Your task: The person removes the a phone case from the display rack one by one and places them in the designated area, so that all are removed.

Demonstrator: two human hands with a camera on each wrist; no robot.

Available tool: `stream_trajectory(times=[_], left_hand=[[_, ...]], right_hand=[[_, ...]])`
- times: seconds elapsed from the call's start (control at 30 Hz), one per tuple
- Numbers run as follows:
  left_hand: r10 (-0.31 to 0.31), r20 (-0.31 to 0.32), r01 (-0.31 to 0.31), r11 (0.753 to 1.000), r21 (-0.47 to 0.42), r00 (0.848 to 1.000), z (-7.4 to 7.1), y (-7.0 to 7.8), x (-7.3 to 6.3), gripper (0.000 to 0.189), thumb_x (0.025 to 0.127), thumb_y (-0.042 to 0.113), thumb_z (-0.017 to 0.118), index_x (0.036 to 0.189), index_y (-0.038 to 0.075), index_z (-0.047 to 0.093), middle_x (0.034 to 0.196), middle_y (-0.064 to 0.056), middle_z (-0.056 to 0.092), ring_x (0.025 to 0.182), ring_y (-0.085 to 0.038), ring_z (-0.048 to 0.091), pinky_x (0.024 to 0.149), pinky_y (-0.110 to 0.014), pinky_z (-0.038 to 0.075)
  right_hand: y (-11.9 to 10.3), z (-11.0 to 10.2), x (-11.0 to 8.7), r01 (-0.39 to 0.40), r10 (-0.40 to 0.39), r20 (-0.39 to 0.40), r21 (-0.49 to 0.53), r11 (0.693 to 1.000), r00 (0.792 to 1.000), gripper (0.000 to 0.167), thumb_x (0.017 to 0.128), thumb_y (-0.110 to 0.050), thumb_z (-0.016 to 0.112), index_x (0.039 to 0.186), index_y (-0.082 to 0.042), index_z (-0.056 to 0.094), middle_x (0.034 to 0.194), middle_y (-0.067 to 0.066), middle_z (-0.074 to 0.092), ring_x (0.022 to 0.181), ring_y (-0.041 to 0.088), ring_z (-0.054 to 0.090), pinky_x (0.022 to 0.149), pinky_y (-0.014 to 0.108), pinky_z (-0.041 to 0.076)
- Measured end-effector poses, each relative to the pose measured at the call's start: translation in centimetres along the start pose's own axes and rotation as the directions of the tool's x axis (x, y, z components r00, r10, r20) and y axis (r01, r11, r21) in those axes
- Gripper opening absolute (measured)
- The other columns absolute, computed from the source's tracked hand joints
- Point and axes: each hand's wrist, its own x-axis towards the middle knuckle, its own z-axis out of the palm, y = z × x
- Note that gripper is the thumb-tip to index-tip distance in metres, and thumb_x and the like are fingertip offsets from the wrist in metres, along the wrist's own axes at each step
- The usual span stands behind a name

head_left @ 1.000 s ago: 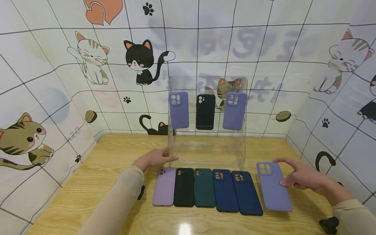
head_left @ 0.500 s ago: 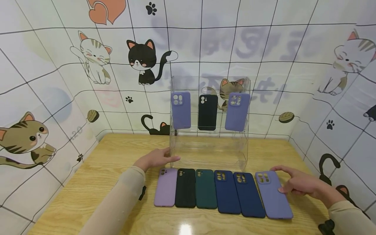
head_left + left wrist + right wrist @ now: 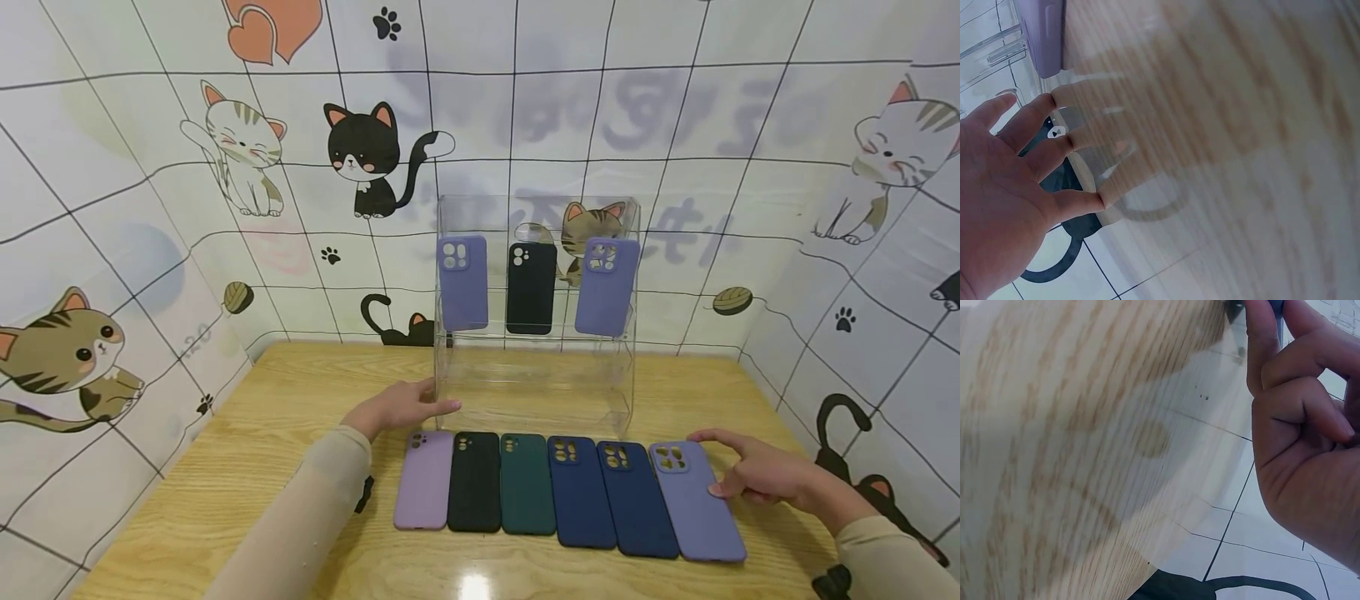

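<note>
Beside the lower left corner of the clear display rack [image 3: 536,375], my left hand [image 3: 401,406] rests with fingers spread. The left wrist view shows that hand [image 3: 1029,162] with its fingertips on the table, near a lilac phone case [image 3: 1044,34]. My right hand [image 3: 765,475] holds the periwinkle phone case [image 3: 699,504] at its top and right edges, between index finger and thumb. That case lies at the right end of a row. In the right wrist view, the other fingers of the right hand [image 3: 1310,419] are curled in.
The row continues leftward with two navy phone cases [image 3: 637,500], a green case [image 3: 527,487], a black case [image 3: 474,483] and the lilac case [image 3: 423,483]. Two periwinkle cases [image 3: 462,287] and a black case [image 3: 531,292] stand on the rack's upper tier. A cat-print wall backs the table [image 3: 300,375].
My right hand has lowered the periwinkle case and drawn it slightly left, against the navy case. Little moves in the last half second. My left hand stays beside the rack.
</note>
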Motion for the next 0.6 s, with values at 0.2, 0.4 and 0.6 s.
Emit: stream_trajectory(times=[0.2, 0.4, 0.6], left_hand=[[-0.010, 0.004, 0.010, 1.000, 0.004, 1.000, -0.01, 0.00, -0.04, 0.114, 0.086, 0.095, 0.048, 0.171, 0.023, 0.026, 0.166, -0.009, 0.050, 0.156, -0.040, 0.043, 0.126, -0.062, 0.037], [0.008, 0.014, -0.008, 1.000, 0.001, 1.000, -0.14, 0.14, -0.19, 0.114, 0.088, 0.093, 0.049, 0.171, 0.019, 0.025, 0.163, -0.011, 0.053, 0.154, -0.039, 0.046, 0.124, -0.062, 0.039], [0.006, 0.007, -0.006, 1.000, 0.005, 1.000, -0.17, 0.17, -0.10, 0.112, 0.088, 0.093, 0.048, 0.171, 0.021, 0.026, 0.162, -0.011, 0.054, 0.153, -0.039, 0.048, 0.124, -0.061, 0.040]], right_hand=[[0.29, 0.00, -0.05, -0.004, 0.004, 0.015, -0.016, 1.000, 1.000, 0.093, 0.098, -0.016, 0.076, 0.166, 0.003, 0.016, 0.060, -0.006, 0.045, 0.045, 0.006, 0.027, 0.046, 0.022, 0.027], [0.36, 0.09, -0.25, -0.024, 0.024, -0.005, -0.048, 0.999, 1.000, 0.092, 0.098, -0.018, 0.077, 0.165, 0.004, 0.019, 0.063, -0.001, 0.060, 0.045, 0.006, 0.029, 0.046, 0.022, 0.026], [0.35, 0.05, -0.28, -0.031, 0.030, -0.007, -0.061, 0.998, 1.000, 0.087, 0.099, -0.020, 0.076, 0.164, 0.005, 0.023, 0.075, 0.008, 0.075, 0.046, 0.006, 0.032, 0.046, 0.021, 0.028]])
